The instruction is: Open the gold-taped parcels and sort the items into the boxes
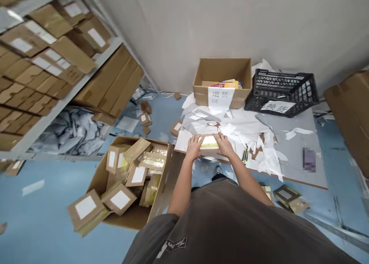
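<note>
- Left hand and right hand clasp opposite ends of a taped carton, center frame.
- Even pressure from both sides should steady it at the near edge of the table.
- Fingers best avoid the apparent cutter, lower right.

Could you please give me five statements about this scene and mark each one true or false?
1. The left hand and right hand hold one parcel. True.
2. The carton and black crate stand on the table. True.
3. The crate stands left of the carton in the picture. False: it stands to the carton's right.
4. A yellow-and-black tool lies on the table, right of the parcel. True.
5. The right hand is holding the tool. False: it is on the parcel, and the tool lies apart from it.
</note>
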Demonstrator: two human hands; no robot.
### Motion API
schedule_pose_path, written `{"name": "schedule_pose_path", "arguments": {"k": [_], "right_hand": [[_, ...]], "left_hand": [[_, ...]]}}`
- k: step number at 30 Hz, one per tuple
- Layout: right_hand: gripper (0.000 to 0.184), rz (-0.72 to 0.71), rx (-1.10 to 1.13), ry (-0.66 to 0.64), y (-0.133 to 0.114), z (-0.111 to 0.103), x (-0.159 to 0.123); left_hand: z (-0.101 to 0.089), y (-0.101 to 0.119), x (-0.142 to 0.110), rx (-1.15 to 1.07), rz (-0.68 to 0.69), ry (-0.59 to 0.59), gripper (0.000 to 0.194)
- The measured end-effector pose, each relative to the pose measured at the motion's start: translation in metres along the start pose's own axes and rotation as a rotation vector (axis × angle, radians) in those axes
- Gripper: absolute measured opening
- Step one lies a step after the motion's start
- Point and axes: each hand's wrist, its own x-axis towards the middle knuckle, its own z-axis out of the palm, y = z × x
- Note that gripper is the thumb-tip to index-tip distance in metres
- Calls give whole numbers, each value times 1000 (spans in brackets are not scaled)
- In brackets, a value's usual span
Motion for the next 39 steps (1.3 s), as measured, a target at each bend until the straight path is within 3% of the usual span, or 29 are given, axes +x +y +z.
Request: {"name": "schedule_pose_path", "arguments": {"k": [3,6,9,13,16,19,21,24,27,32,36,39], "right_hand": [[121,118,44,-27,39,12,0],[127,268,107,-93,60,35,0],[129,452,170,-154,70,57,-6],[126,514,219,-168,76,69,-16],[126,586,236,-106,70,73,-18],[123,798,266,38,47,77,-15],[123,956,286,89,26,80,-10],[120,1091,303,28,-5,84,0],[112,1081,304,-87,-20,86,4],[98,734,332,-141,-18,99,-13],[92,664,372,20,-16,116,-22],[74,653,374,165,-12,106,-19]], "left_hand": [[26,16,47,20,8,-94,103],[56,22,77,6,-30,-239,99],[82,22,90,-37,-9,-368,96],[101,15,90,-103,58,-307,93],[104,8,86,-189,50,-182,86],[104,-2,78,-282,0,-75,85],[106,-9,73,-351,-1,-87,93],[111,-19,70,-449,96,-203,109],[118,-31,72,-543,174,-317,120],[123,-51,66,-597,33,-257,105],[118,-51,62,-604,44,-309,93],[101,-43,70,-536,-25,-339,88]]}}
